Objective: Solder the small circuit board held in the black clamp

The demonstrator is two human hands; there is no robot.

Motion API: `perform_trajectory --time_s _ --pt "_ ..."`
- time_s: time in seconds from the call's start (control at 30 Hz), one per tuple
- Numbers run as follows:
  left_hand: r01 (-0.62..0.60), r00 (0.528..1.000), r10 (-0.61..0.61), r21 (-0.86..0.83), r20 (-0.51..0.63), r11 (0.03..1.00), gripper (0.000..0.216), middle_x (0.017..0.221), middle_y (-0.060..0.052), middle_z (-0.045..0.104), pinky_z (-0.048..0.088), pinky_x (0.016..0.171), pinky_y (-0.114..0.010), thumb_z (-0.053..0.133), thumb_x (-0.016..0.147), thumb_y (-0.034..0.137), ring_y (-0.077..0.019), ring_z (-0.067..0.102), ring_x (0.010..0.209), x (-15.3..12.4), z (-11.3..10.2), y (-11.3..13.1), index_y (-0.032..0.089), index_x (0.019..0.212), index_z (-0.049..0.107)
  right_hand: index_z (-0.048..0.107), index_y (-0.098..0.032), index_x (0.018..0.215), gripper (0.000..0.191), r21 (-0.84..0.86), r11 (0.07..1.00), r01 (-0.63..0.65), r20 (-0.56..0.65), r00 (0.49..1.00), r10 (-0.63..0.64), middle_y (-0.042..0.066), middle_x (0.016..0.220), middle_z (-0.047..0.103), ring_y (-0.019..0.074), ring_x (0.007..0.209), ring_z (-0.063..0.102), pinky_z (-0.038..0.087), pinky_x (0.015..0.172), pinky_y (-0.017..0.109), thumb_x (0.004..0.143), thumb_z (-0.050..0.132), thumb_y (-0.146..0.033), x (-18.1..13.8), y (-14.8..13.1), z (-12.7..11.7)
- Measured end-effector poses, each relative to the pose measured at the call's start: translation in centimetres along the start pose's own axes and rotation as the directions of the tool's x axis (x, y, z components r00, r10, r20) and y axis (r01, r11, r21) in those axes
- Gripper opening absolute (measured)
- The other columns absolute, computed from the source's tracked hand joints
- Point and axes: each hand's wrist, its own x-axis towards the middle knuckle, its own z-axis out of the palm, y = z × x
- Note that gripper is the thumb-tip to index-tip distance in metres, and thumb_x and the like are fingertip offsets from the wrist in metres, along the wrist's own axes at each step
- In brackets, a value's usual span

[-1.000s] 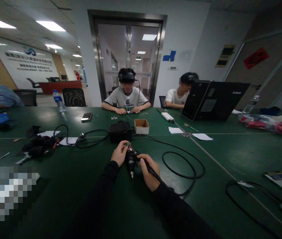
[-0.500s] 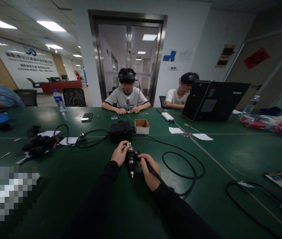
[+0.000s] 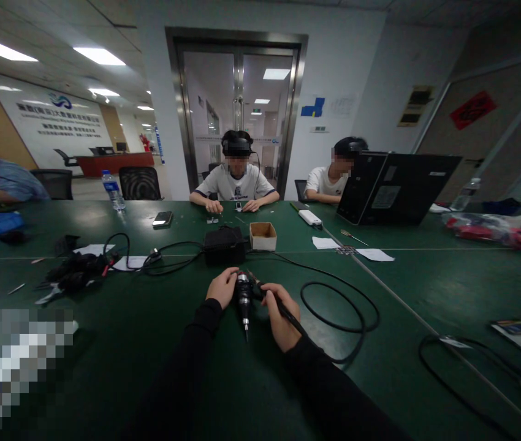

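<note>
Both hands hold the dark corded electric screwdriver (image 3: 243, 300) low over the near green surface (image 3: 104, 343), left hand (image 3: 222, 286) pinching its top, right hand (image 3: 279, 315) wrapped around its cable, work looking unfinished.

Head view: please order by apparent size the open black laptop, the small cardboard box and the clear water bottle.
1. Open black laptop, clearly largest.
2. Small cardboard box and clear water bottle look alike; the bottle stands farther away, so I leave them unranked.

The table (image 3: 127, 331) is matt green, like cloth. The tool (image 3: 243, 295) looks like shiny metal and black plastic. The cable (image 3: 334, 306) is smooth black. The box (image 3: 263, 236) is brown cardboard.
</note>
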Motion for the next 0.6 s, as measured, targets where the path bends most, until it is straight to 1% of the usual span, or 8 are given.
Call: perform_trajectory --time_s 0.1,0.23,0.27,0.33,0.4,0.47,0.53,0.6 --pt "0.008 1.0 -0.009 -0.03 -0.026 1.0 0.021 0.099 -0.005 0.075 0.052 0.093 -0.036 0.059 0.083 0.027 -0.0245 0.067 0.095 0.0 0.0 -0.1 0.025 0.1 0.073 0.067 -0.018 0.093 0.025 0.008 1.0 -0.006 -0.006 1.0 0.006 -0.002 0.067 0.06 0.0138 0.057 0.055 0.045 0.057 0.023 0.091 0.05 -0.035 0.0 0.0 0.0" --pt "0.069 0.997 -0.071 -0.079 -0.031 0.995 0.025 0.088 -0.005 0.073 0.054 0.086 -0.034 0.059 0.083 0.025 -0.0209 0.067 0.082 -0.1 -0.1 -0.2 0.022 0.106 0.069 0.067 -0.018 0.095 0.025 0.016 1.0 -0.015 -0.01 1.0 0.016 -0.002 0.068 0.06 0.0138 0.058 0.055 0.045 0.058 0.023 0.092 0.05 -0.036 0.1 0.3 -0.1" --pt "0.068 0.997 -0.072 -0.087 -0.038 0.994 0.026 0.087 -0.004 0.072 0.054 0.085 -0.034 0.06 0.083 0.024 -0.0199 0.067 0.08 -0.1 -0.3 0.1 0.022 0.108 0.068 0.067 -0.018 0.095 0.025 0.017 1.0 -0.016 -0.005 1.0 0.016 -0.002 0.069 0.06 0.0139 0.058 0.056 0.045 0.059 0.024 0.092 0.049 -0.036 0.1 0.4 -0.1" --pt "0.019 0.997 -0.027 -0.104 -0.068 0.994 0.027 0.088 -0.004 0.07 0.054 0.085 -0.034 0.062 0.083 0.024 -0.0187 0.066 0.079 -0.1 -0.9 1.5 0.021 0.109 0.066 0.067 -0.018 0.095 0.025 0.014 1.0 -0.02 -0.008 1.0 0.02 -0.001 0.069 0.06 0.0146 0.061 0.057 0.045 0.06 0.024 0.093 0.049 -0.035 0.1 0.6 0.0" --pt "-0.079 0.991 0.065 -0.123 -0.114 0.989 0.025 0.092 -0.006 0.069 0.054 0.088 -0.035 0.063 0.083 0.026 -0.0191 0.066 0.083 -0.2 -1.9 4.0 0.019 0.108 0.065 0.068 -0.018 0.095 0.025 0.014 1.0 -0.019 -0.01 1.0 0.019 -0.001 0.07 0.061 0.0154 0.063 0.059 0.046 0.061 0.024 0.092 0.05 -0.035 0.1 0.7 0.0" --pt "-0.202 0.974 0.182 -0.15 -0.138 0.968 0.022 0.095 -0.007 0.069 0.053 0.09 -0.036 0.06 0.086 0.027 -0.02 0.065 0.089 -1.0 -2.9 7.7 0.018 0.106 0.064 0.068 -0.019 0.094 0.024 0.016 1.0 -0.017 -0.009 1.0 0.017 -0.001 0.07 0.062 0.0162 0.065 0.06 0.047 0.061 0.024 0.092 0.05 -0.035 0.1 0.6 0.0" --pt "-0.323 0.946 0.314 -0.175 -0.081 0.93 0.019 0.096 -0.007 0.069 0.054 0.088 -0.036 0.055 0.09 0.026 -0.0201 0.065 0.091 -3.0 -3.9 12.2 0.018 0.104 0.064 0.068 -0.02 0.093 0.024 0.017 1.0 -0.016 -0.015 1.0 0.016 -0.001 0.068 0.062 0.0166 0.063 0.06 0.046 0.059 0.024 0.092 0.05 -0.036 0.1 0.4 0.0" --pt "-0.461 0.883 0.469 -0.176 0.005 0.87 0.018 0.1 -0.007 0.069 0.055 0.082 -0.035 0.05 0.092 0.025 -0.0209 0.065 0.093 -6.3 -4.9 16.9 0.02 0.101 0.065 0.068 -0.02 0.092 0.024 0.019 1.0 -0.004 -0.029 1.0 0.005 -0.001 0.066 0.062 0.0168 0.06 0.06 0.046 0.057 0.024 0.092 0.05 -0.036 0.1 0.1 -0.1"
